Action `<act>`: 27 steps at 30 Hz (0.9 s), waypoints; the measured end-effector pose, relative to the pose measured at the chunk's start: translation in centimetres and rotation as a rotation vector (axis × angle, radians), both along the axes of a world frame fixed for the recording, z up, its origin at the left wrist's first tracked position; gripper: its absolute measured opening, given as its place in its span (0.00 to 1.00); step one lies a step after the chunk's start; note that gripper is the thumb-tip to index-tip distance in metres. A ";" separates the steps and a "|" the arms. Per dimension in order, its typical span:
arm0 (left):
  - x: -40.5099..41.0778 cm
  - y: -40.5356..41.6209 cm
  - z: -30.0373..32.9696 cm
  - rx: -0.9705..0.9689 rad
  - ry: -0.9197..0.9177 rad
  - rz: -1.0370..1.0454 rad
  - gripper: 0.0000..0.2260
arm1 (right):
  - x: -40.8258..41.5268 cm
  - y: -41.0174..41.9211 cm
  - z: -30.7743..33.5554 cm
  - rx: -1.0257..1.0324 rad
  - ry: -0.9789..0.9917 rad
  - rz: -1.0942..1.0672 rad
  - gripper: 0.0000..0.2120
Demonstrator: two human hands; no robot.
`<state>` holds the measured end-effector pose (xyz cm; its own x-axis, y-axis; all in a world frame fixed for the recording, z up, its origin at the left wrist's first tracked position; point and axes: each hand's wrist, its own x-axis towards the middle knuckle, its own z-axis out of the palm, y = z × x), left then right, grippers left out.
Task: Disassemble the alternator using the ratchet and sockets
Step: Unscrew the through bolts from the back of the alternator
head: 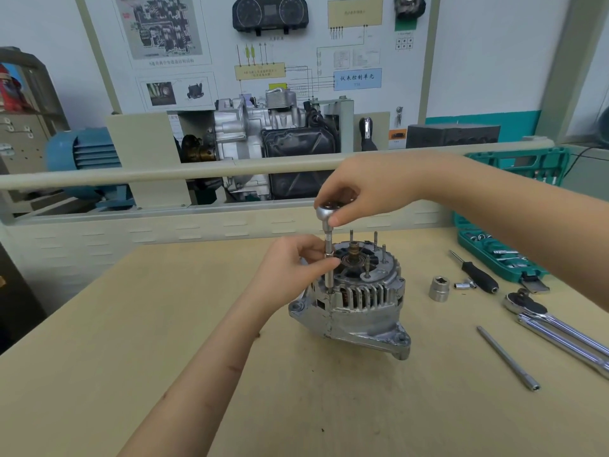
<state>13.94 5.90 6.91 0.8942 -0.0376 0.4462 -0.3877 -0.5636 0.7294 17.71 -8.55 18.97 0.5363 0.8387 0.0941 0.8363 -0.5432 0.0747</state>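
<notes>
I read the job as mid-way: the alternator (354, 300) stands on the wooden bench (164, 324) with its rear end up, no rear cover on it, and the slip-ring shaft, bearing and several bare studs exposed, so the outer parts appear to be off already. What remains, as far as I can judge, are the long through-bolts that clamp the two housing halves, and then the split of the case itself. My right hand (365, 189) curls its fingers round the round head of a small ratchet (326, 211) held above the housing, while my left hand (293, 263) pinches the slim extension (328, 258) between thumb and fingertips to steady it upright. Its lower tip sits at a bolt hole on the housing's near left edge; whether it is fully seated on a bolt head I cannot tell. To the right lie a large loose socket (439, 288), a black-handled screwdriver (478, 275), a long extension bar (509, 359), a bigger ratchet (557, 328) and the green socket case (504, 255), all well apart from the alternator.
</notes>
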 end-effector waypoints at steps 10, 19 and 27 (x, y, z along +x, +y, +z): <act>-0.1 -0.4 -0.2 -0.023 0.012 -0.019 0.04 | -0.2 0.6 -0.2 -0.010 -0.072 0.006 0.15; 0.0 -1.1 -0.3 0.000 -0.040 0.073 0.12 | 0.1 0.3 -0.4 0.054 -0.086 -0.056 0.18; -0.2 -0.1 -0.1 -0.069 0.054 -0.037 0.04 | 0.2 0.4 -0.6 0.053 -0.053 -0.009 0.15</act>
